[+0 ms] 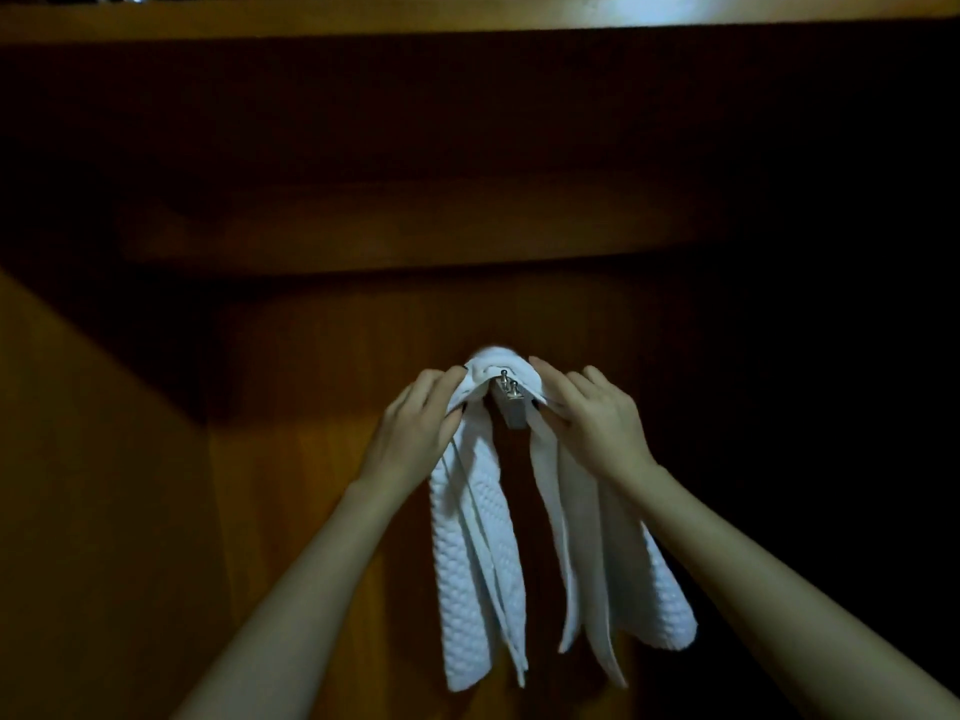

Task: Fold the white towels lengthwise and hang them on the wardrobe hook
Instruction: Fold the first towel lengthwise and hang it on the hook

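Head — towel (475, 553) seemingly drapes hook (509, 402).

This is the inside of a wooden wardrobe (363, 330), the kind found in a bedroom or a hotel room; which of the two cannot be told. Brown wood-grain panels fill the frame: a back wall at the centre, a side wall (78, 485) at lower left and a shelf edge (467, 15) across the top. A metal hook (508, 407) is fixed at the centre, with a white towel (475, 553) draped over it. The light is dim.
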A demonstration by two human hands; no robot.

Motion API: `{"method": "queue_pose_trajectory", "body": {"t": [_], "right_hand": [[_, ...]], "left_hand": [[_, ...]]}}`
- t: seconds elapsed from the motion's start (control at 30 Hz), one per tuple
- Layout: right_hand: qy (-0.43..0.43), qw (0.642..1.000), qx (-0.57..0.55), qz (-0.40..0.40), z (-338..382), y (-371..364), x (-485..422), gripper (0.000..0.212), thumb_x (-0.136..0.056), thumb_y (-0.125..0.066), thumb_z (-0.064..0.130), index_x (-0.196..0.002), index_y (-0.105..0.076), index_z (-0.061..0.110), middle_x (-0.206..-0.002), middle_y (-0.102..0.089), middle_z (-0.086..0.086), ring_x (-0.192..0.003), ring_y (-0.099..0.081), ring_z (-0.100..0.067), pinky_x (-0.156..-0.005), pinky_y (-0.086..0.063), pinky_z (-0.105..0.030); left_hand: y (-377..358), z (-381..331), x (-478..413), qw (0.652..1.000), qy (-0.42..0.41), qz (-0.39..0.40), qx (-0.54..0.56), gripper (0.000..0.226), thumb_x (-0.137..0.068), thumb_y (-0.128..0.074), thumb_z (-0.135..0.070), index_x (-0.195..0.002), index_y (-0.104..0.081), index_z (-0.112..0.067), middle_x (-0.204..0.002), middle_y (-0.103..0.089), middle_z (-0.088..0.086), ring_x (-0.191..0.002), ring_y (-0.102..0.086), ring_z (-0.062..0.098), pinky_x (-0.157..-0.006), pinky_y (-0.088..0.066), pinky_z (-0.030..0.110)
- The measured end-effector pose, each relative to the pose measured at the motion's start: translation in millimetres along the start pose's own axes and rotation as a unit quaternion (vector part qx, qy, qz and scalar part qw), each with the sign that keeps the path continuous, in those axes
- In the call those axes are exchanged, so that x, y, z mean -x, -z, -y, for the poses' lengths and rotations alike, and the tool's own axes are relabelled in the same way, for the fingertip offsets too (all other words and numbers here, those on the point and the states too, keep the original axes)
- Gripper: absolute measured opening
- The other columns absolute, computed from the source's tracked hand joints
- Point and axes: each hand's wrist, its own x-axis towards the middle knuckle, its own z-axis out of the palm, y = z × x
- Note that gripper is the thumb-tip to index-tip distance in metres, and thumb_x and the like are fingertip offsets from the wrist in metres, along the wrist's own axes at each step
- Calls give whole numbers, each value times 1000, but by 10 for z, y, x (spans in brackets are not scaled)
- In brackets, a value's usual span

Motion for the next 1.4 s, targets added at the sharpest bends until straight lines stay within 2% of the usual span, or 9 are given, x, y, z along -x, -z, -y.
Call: {"method": "queue_pose_trajectory", "body": {"t": [0.2, 0.4, 0.5, 0.6, 0.77, 0.93, 1.03, 1.2, 1.4], "right_hand": [[54, 999, 3, 2, -333, -4, -239, 44, -82, -76, 14, -125, -66, 17, -67, -55, -2, -53, -55, -19, -39, -37, -28], [51, 999, -14, 6, -372, -150, -329, 42, -80, -78, 13, -120, -68, 13, -71, -59, -6, -55, -60, -22, -38, -41, -29], [57, 998, -20, 15, -265, -235, -113, 41, -89, -66, 21, -129, -63, 14, -73, -57, -2, -56, -56, -16, -40, -39, -28], [14, 999, -46, 10, -152, -254, -36, 42, -91, -53, 25, -132, -60, 15, -74, -58, 0, -57, -55, -13, -43, -39, -26], [-39, 995, -73, 54, -44, -243, 49, 51, -89, -67, 19, -139, -53, 18, -80, -63, 2, -63, -60, -15, -49, -42, -26], [-86, 987, -55, 121, 56, -191, 63, 57, -95, -58, 28, -148, -38, 24, -98, -67, 0, -78, -66, -19, -57, -50, -30], [-114, 981, -29, 153, 85, -58, 96, 60, -98, -51, 38, -151, -28, 25, -109, -63, -2, -84, -64, -17, -58, -47, -27], [-145, 978, 18, 148, 270, 357, 425, 58, -97, -50, 42, -147, -35, 18, -112, -59, -8, -88, -62, -21, -58, -38, -26], [-184, 944, 30, 273, 804, 1030, 1445, 57, -97, -49, 40, -146, -33, 17, -124, -51, -12, -108, -54, -30, -77, -45, -36]], "left_hand": [[111, 154, -225, 995, -58, 42, -72, 36, -83, -70, -6, -111, -49, -15, -95, -54, 8, -78, -59, 24, -46, -52, 34], [60, 201, -188, 998, -16, 42, -53, 46, -81, -72, -8, -123, -52, -10, -107, -61, 7, -93, -63, 26, -58, -53, 34], [-30, 125, -27, 998, -19, 46, -35, 47, -82, -74, -10, -125, -55, -5, -104, -62, 9, -90, -65, 26, -60, -54, 32], [-59, 45, -12, 999, 16, 50, -5, 41, -85, -70, -11, -124, -56, -5, -102, -59, 11, -83, -64, 28, -59, -51, 34], [-32, -6, -74, 995, 52, 80, 4, 39, -88, -65, -10, -126, -54, -8, -106, -53, 10, -82, -60, 26, -61, -43, 29], [18, -153, -47, 990, 83, 117, -3, 41, -93, -57, -16, -133, -48, -13, -115, -52, 3, -94, -59, 22, -66, -44, 27], [168, -237, 32, 984, 93, 127, -88, 43, -97, -51, -28, -139, -44, -20, -120, -53, -2, -104, -56, 16, -65, -45, 26], [544, -457, 440, 980, 74, 121, -139, 40, -94, -52, -28, -134, -51, -21, -123, -56, 1, -110, -53, 19, -71, -47, 30], [814, -1090, 1400, 975, 81, 183, -93, 42, -93, -55, -29, -135, -53, -21, -132, -55, 6, -120, -50, 26, -83, -48, 39]]}}
